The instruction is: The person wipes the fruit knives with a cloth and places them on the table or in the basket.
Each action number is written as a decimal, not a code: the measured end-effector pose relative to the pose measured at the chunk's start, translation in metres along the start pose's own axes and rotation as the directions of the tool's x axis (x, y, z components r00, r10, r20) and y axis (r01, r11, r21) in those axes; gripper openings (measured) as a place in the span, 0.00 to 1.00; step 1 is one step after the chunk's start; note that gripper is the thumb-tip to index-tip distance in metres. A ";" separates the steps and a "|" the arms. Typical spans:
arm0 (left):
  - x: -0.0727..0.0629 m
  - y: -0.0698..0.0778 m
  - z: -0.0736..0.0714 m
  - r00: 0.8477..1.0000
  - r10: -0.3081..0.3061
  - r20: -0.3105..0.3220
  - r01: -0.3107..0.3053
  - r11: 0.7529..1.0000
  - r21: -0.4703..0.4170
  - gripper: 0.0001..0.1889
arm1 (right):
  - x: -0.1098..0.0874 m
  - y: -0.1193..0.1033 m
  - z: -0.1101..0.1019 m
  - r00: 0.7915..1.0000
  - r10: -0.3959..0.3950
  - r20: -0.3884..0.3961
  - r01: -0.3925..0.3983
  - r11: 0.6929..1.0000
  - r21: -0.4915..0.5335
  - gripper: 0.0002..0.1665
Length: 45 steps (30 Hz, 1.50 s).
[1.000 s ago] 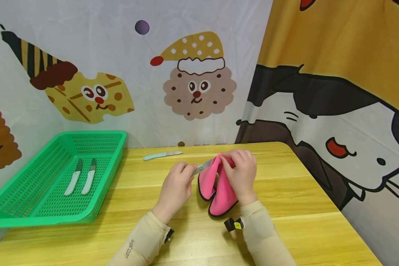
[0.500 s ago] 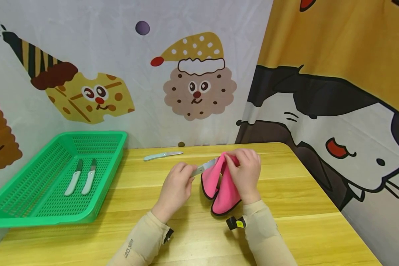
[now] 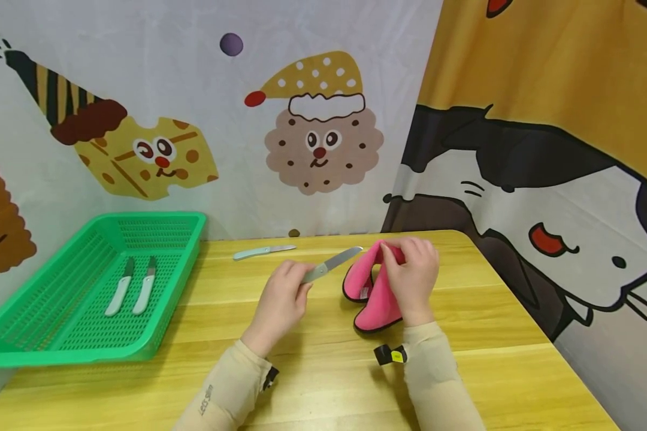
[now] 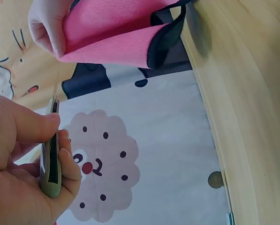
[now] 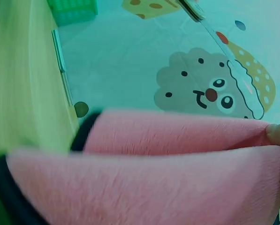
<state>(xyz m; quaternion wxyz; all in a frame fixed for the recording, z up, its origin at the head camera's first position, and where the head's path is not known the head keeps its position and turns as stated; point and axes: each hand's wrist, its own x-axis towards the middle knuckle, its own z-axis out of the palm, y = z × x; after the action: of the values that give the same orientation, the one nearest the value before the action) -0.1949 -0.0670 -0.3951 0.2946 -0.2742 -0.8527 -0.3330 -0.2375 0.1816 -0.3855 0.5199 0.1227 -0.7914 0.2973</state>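
Note:
In my left hand (image 3: 281,299) I grip a folding knife (image 4: 51,159) by its pale green handle, thumb along its side. Its blade (image 3: 344,257) is unfolded and points up to the right, the tip just left of the pink cloth. My right hand (image 3: 412,275) pinches a folded pink cloth (image 3: 380,305) with black edging at its top. The cloth hangs down in two flaps, a small white label (image 3: 364,293) showing inside one. From the right wrist view the pink fabric (image 5: 154,183) fills the lower part, with a fingertip at its right end.
A second light green knife (image 3: 259,252) lies unfolded at the table's back edge. On the left stands a green mesh basket (image 3: 164,323) with two white-handled knives (image 3: 120,294) inside. Behind the wooden table (image 3: 313,395) hangs a printed cloth (image 3: 194,78).
The blade, at first overlapped by the pink cloth, now shows along its whole length. My right hand has moved right and slightly up with the cloth; my left hand has shifted slightly left.

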 end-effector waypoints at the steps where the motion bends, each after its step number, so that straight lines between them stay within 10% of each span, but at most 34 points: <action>1: 0.000 -0.001 0.000 1.000 -0.004 0.005 0.004 1.000 -0.003 0.17 | 0.000 0.001 -0.001 1.000 0.004 -0.005 -0.004 1.000 0.002 0.05; 12: 0.013 -0.006 -0.013 0.999 -0.031 -0.012 0.031 0.999 -0.012 0.15 | -0.005 0.006 -0.004 1.000 0.010 -0.012 -0.010 1.000 -0.011 0.05; 25: 0.064 -0.022 -0.093 0.994 0.040 -0.098 -0.027 0.992 0.127 0.14 | -0.006 0.002 0.001 0.999 -0.043 -0.012 0.043 0.999 0.003 0.06; 36: 0.086 -0.060 -0.166 0.977 -0.211 0.013 0.199 0.938 0.284 0.14 | -0.005 0.000 -0.001 0.999 -0.022 0.028 0.022 1.000 0.007 0.05; 45: 0.078 -0.114 -0.214 0.905 -0.417 0.084 0.366 0.863 0.347 0.16 | -0.005 -0.002 0.000 0.999 -0.017 0.031 0.017 1.000 0.008 0.05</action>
<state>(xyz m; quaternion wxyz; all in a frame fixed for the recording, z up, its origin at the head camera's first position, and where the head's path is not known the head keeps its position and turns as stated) -0.2548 -0.2732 -0.2588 0.1936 -0.0682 -0.9539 -0.2190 -0.2350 0.1794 -0.3892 0.5097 0.1361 -0.7970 0.2940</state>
